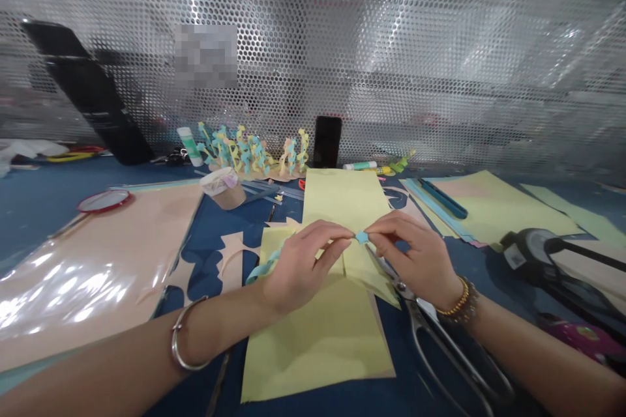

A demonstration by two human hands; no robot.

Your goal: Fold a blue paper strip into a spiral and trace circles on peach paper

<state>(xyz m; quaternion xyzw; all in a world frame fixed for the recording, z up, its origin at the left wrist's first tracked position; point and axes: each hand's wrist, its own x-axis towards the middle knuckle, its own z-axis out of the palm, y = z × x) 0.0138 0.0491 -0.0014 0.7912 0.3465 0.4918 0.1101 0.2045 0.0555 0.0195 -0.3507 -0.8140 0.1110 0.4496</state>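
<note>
A small light-blue paper star (362,237) is pinched at its two sides between my hands, above yellow paper. My left hand (309,260) holds its left edge with thumb and forefinger. On the opposite edge, my right hand (415,255) grips it the same way. Beneath my left hand, a curled blue paper strip (264,268) shows in part. Large metal scissors (415,313) lie under and beside my right hand. Yellow sheets (317,339) overlap below both hands.
Curly paper decorations (244,151) stand at the back, near a glue stick (190,146) and a paper cup (223,189). A phone (327,141) stands upright. Plastic-covered pink paper (98,260) lies left; a blue cutter (443,199) and a black tape dispenser (533,254) lie right.
</note>
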